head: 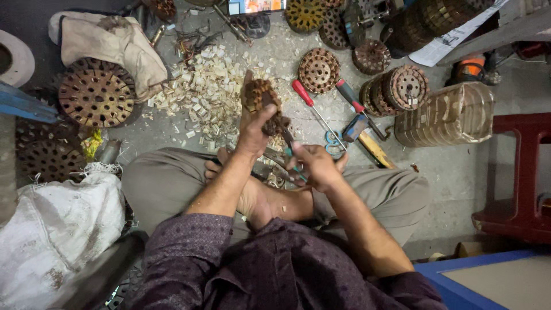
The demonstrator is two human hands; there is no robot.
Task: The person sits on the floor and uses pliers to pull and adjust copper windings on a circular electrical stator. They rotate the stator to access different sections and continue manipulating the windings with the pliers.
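One rusty perforated round core [259, 95], hand-held

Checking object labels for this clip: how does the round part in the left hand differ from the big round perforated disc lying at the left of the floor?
The held part is small and gripped upright by the left hand, with a tool from the right hand against it. The floor disc is much larger, lies flat, shows many open holes and touches neither hand; a cloth overlaps its edge. Both are round and rusty brown.
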